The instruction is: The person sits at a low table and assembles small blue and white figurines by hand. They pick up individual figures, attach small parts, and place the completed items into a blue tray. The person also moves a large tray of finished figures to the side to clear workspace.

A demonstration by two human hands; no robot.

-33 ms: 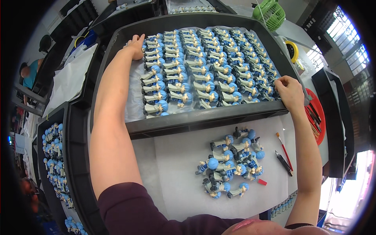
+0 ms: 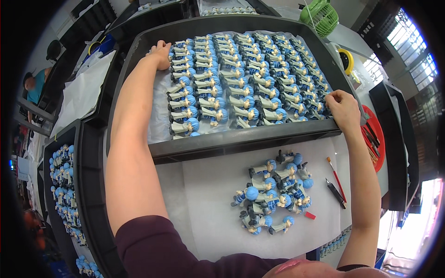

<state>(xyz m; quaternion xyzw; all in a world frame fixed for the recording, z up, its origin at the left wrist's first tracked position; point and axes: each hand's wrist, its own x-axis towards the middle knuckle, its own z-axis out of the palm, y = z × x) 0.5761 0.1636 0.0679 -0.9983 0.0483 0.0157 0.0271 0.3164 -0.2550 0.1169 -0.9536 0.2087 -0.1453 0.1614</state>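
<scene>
A large dark grey tray (image 2: 241, 135) spans the upper middle, lined with a translucent sheet (image 2: 160, 125). Packed rows of small blue-haired figurines (image 2: 239, 103) in pale coats lie on that liner. Inside the tray's far left corner is my left hand (image 2: 160, 54), its bent fingers apart beside the end figurines. My right hand (image 2: 344, 107) reaches over the near right corner, thumb and fingertips pinched together against the last figurines there. Whatever is between those fingertips is hidden. In front of the tray, a loose heap of the same figurines (image 2: 271, 197) lies on a white sheet (image 2: 208, 208).
Right of the heap lie a red-handled brush (image 2: 337, 178), a black cutter-like tool (image 2: 334, 192) and a small red piece (image 2: 310, 215). A red bowl (image 2: 381, 139) of tools, yellow tape (image 2: 345, 60) and a green fan (image 2: 320, 17) are farther right. Another figurine tray (image 2: 85, 176) stands left.
</scene>
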